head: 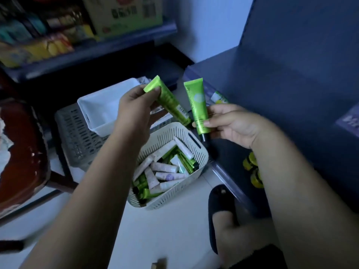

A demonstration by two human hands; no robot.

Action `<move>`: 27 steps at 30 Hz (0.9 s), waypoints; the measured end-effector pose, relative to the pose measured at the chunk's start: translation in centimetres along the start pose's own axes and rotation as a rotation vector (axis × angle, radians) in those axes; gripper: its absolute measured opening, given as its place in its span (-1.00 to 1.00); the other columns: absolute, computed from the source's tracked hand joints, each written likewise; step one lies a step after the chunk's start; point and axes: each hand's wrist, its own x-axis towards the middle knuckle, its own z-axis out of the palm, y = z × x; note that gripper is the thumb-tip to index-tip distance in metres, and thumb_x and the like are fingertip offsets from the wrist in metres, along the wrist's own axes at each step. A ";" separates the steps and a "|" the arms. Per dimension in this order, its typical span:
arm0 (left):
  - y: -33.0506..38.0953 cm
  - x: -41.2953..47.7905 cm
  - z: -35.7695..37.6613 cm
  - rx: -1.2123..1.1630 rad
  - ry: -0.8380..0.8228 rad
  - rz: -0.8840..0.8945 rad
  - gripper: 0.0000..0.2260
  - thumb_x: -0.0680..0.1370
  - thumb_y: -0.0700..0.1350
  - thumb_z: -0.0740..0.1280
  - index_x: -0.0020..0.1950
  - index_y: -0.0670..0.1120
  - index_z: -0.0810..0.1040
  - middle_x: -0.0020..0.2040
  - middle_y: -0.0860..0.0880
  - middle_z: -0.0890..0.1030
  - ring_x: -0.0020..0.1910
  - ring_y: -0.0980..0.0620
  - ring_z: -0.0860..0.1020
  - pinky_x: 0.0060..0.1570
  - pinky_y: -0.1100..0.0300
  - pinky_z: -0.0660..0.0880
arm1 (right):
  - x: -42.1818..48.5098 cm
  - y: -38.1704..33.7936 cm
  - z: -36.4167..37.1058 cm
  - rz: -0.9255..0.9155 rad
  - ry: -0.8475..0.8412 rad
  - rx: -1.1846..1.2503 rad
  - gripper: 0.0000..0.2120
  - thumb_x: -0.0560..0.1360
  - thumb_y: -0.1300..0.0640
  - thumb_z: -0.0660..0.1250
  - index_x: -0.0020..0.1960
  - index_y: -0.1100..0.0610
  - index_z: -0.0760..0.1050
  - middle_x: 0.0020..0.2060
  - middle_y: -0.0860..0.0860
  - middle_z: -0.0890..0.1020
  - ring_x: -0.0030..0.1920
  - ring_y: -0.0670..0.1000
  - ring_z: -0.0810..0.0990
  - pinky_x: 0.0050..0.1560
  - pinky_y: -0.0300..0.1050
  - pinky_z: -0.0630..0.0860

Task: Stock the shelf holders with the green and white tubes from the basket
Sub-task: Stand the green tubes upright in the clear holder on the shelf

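Basket of green and white tubes — on floor. One green tube is pinched by left hand; another tube — gripped by right hand.

Dim room, pale floor, blue shelving, reddish chair

View: one wide-angle camera worn on the person's head.
Facing: forward and steeply down, onto the floor and the basket.
Nearness: close; both forearms run up from the bottom edge, and the left hand and right hand sit mid-frame above the basket.
Edges: shelf at the upper left, blurred; the person's own foot at the lower right.
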 end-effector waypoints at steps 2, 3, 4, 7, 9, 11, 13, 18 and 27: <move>0.9 -0.3 2.6 -0.024 -0.013 0.027 -0.94 0.66 -0.22 0.30 0.02 -0.09 0.53 -0.20 -0.05 0.63 -0.12 -0.09 0.67 0.06 -0.15 0.61 | -3.2 -0.6 -0.5 -0.071 0.087 -0.034 -0.67 0.50 0.42 0.37 0.25 0.26 0.57 0.10 0.24 0.70 0.03 0.11 0.69 -0.09 -0.13 0.63; 1.3 -0.6 4.1 -0.044 -0.036 0.031 -0.96 0.68 -0.21 0.27 0.08 -0.11 0.50 -0.19 -0.08 0.63 -0.10 -0.13 0.67 0.02 -0.13 0.60 | -4.7 -0.7 -0.8 -0.106 0.139 -0.045 -0.68 0.49 0.42 0.39 0.23 0.25 0.58 0.07 0.23 0.71 0.01 0.11 0.70 -0.10 -0.13 0.61; 1.6 -0.9 5.6 -0.071 -0.073 0.027 -0.94 0.69 -0.20 0.22 0.09 -0.12 0.48 -0.20 -0.10 0.62 -0.13 -0.13 0.68 -0.03 -0.08 0.60 | -6.3 -0.8 -1.0 -0.142 0.191 -0.058 -0.69 0.48 0.40 0.42 0.19 0.23 0.59 0.04 0.21 0.73 0.00 0.14 0.71 -0.06 -0.09 0.58; 2.4 -2.7 10.9 -0.130 -0.175 -0.007 -0.79 0.70 -0.19 0.10 -0.09 -0.09 0.45 -0.33 -0.06 0.50 -0.37 0.01 0.55 -0.24 0.14 0.53 | -10.8 -0.6 -1.8 -0.238 0.352 -0.061 -0.73 0.40 0.28 0.49 0.10 0.17 0.63 0.00 0.18 0.74 0.03 0.30 0.70 0.06 0.15 0.44; 2.6 -4.3 14.4 -0.085 -0.239 0.002 -0.83 0.67 -0.10 0.18 -0.09 -0.07 0.45 -0.37 -0.01 0.48 -0.40 0.03 0.52 -0.28 0.18 0.45 | -14.0 -0.6 -2.7 -0.300 0.481 -0.005 -0.75 0.45 0.34 0.47 0.12 0.22 0.61 0.00 0.22 0.73 -0.03 0.21 0.70 0.04 0.11 0.52; 2.5 -6.3 17.8 0.012 -0.370 0.062 -0.86 0.59 0.00 0.33 -0.09 -0.03 0.47 -0.35 0.03 0.49 -0.34 0.01 0.52 -0.25 0.16 0.44 | -17.6 -0.6 -3.6 -0.352 0.620 0.022 -0.75 0.49 0.40 0.42 0.15 0.27 0.59 0.02 0.22 0.72 -0.05 0.11 0.72 -0.02 -0.01 0.63; 2.3 -8.7 21.1 0.070 -0.512 0.127 -0.89 0.53 -0.03 0.43 -0.04 0.00 0.53 -0.27 0.06 0.51 -0.28 0.02 0.55 -0.20 0.12 0.49 | -21.2 -0.3 -4.9 -0.392 0.771 -0.006 -0.75 0.49 0.37 0.44 0.16 0.24 0.60 0.02 0.18 0.73 -0.02 0.08 0.73 0.00 -0.04 0.65; 2.0 -15.3 29.4 0.153 -0.851 0.332 -0.97 0.61 -0.17 0.39 0.02 -0.10 0.57 -0.16 -0.03 0.57 -0.15 -0.03 0.61 0.00 -0.07 0.61 | -30.3 0.5 -8.1 -0.480 1.122 -0.088 -0.66 0.42 0.30 0.53 0.17 0.11 0.62 -0.07 0.02 0.75 -0.07 -0.04 0.74 0.01 -0.14 0.65; -0.3 -27.2 40.3 0.036 -1.194 0.373 -0.82 0.66 -0.26 0.27 0.19 -0.19 0.63 0.09 -0.20 0.70 0.01 -0.12 0.69 0.08 -0.01 0.59 | -45.0 4.9 -12.1 -0.439 1.494 -0.282 -0.64 0.32 0.19 0.65 0.03 -0.05 0.64 -0.18 -0.05 0.65 -0.27 -0.10 0.54 -0.15 -0.14 0.55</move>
